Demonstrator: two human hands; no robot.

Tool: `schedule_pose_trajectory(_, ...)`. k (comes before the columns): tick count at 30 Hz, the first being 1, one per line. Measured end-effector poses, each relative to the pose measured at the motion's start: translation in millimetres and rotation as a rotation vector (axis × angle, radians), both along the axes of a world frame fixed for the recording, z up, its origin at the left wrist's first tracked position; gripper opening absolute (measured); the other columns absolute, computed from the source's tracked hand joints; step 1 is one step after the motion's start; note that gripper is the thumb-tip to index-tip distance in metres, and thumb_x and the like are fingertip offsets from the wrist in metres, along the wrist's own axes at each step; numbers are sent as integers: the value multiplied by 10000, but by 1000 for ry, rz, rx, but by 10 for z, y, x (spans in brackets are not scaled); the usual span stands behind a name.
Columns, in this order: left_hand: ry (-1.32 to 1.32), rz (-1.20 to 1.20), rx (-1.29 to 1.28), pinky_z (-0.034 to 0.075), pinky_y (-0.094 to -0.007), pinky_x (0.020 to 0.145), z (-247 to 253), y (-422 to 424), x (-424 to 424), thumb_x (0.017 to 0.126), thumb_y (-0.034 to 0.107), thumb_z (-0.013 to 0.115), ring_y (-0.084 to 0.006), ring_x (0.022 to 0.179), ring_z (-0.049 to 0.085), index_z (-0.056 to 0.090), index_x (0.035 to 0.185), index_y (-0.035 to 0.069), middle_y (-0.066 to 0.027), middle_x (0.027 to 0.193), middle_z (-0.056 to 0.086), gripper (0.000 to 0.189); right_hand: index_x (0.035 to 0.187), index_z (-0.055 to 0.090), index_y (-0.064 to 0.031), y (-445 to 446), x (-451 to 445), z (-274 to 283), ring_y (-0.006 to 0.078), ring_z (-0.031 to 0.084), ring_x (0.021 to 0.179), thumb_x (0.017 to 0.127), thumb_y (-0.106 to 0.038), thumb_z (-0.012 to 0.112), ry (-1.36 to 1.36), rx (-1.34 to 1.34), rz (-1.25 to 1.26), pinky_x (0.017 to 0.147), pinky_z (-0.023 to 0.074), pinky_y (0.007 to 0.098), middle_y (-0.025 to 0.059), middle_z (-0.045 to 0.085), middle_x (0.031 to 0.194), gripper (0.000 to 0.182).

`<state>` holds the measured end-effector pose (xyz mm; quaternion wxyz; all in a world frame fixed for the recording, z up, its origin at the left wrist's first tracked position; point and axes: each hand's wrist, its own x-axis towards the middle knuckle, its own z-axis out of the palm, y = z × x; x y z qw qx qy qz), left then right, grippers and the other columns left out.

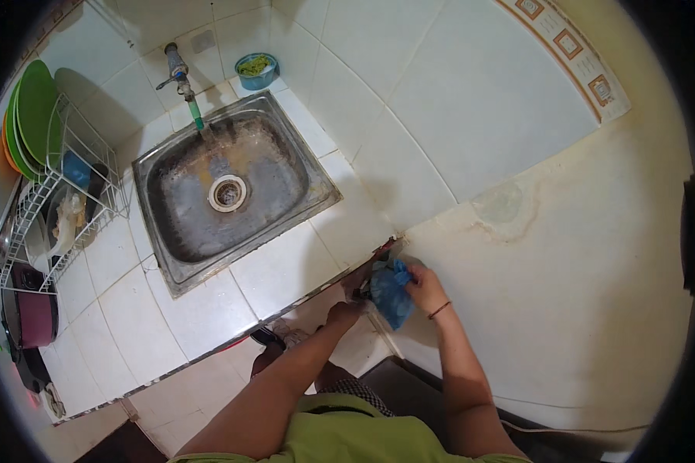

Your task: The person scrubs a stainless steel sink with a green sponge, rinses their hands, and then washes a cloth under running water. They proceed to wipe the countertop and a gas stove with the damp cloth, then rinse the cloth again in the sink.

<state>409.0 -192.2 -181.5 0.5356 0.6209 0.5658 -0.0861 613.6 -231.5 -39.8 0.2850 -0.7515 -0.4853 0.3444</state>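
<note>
My right hand pinches the knotted top of a blue plastic bag beside the counter's front corner, against the wall. The bag hangs below the counter level and looks filled; its contents cannot be made out. My left hand is just left of the blue bag, its fingers curled and partly hidden. It reaches a piece of thin clear plastic and something dark at the counter edge; whether it grips them is not plain.
A steel sink is set in the white tiled counter, under a tap that seems to be running. A blue tub with a green scrubber sits behind. At left are a wire dish rack, green plates and a maroon pot.
</note>
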Motion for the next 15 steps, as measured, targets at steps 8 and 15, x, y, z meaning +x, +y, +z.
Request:
schedule_pose_trajectory(8,-99,-180,20,546,-365,679,-481,-196,51,667,273,740,-269,679,697,723,687,-13,-155,694,694,287,935,603,15,123,-287,-1001,352,593,777,737,13,597,-375,347,-462,730,470,398,199,610,843,198)
schedule_pose_trajectory(15,-500,142,-66,530,-358,617,445,-418,36,746,188,676,-226,609,656,688,739,-80,-176,704,675,268,990,546,-11,96,-473,-1557,421,582,935,756,30,513,-551,50,-261,817,467,465,228,588,970,239)
